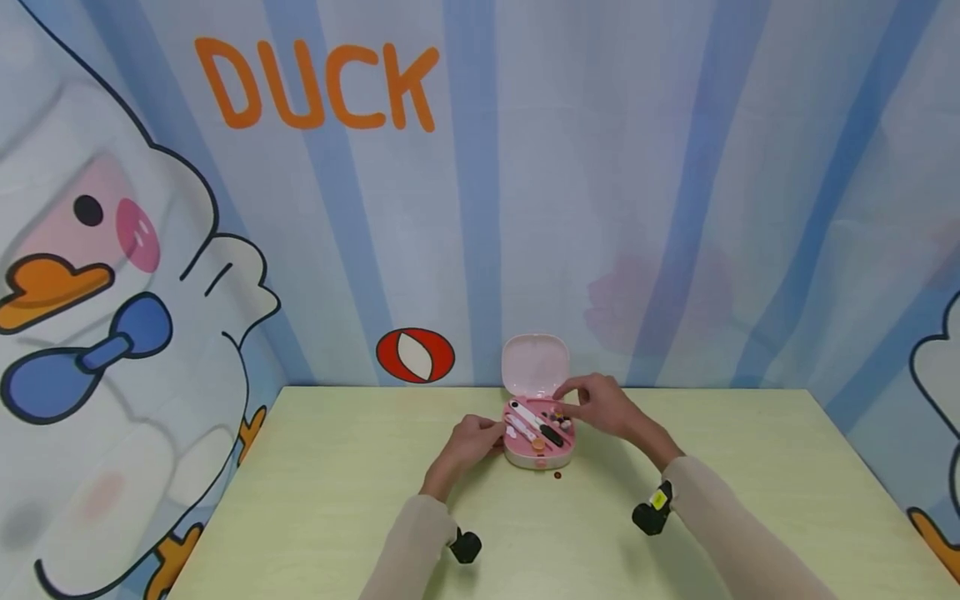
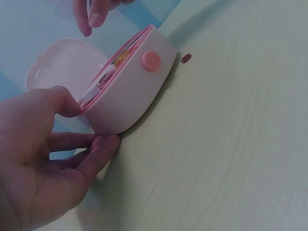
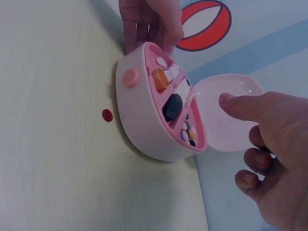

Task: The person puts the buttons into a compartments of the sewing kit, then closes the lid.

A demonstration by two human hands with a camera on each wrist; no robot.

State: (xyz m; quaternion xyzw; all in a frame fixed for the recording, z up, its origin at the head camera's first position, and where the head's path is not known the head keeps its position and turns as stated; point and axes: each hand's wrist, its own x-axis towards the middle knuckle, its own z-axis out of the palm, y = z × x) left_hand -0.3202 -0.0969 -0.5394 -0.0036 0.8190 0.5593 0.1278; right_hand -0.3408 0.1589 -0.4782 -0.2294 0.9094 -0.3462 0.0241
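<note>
A small sewing box (image 1: pixel 538 460), white outside and pink inside, stands on the table with its lid (image 1: pixel 535 365) raised at the back. My left hand (image 1: pixel 472 442) grips its left side, thumb at the top rim and fingers low on the wall. My right hand (image 1: pixel 600 404) hovers by the lid's right hinge corner, thumb extended and other fingers bent, nothing visible in them. Inside lie a long white tool with a black end (image 3: pixel 173 107), an orange dotted thimble (image 3: pixel 160 80) and several small buttons (image 3: pixel 185 134). A dark red button (image 3: pixel 107 115) lies on the table in front.
The pale wooden table (image 1: pixel 360 500) ends at a printed cloth backdrop (image 1: pixel 525 208) right behind the lid. Each wrist wears a small black camera, the left one (image 1: pixel 466 547) and the right one (image 1: pixel 651 518) close above the tabletop.
</note>
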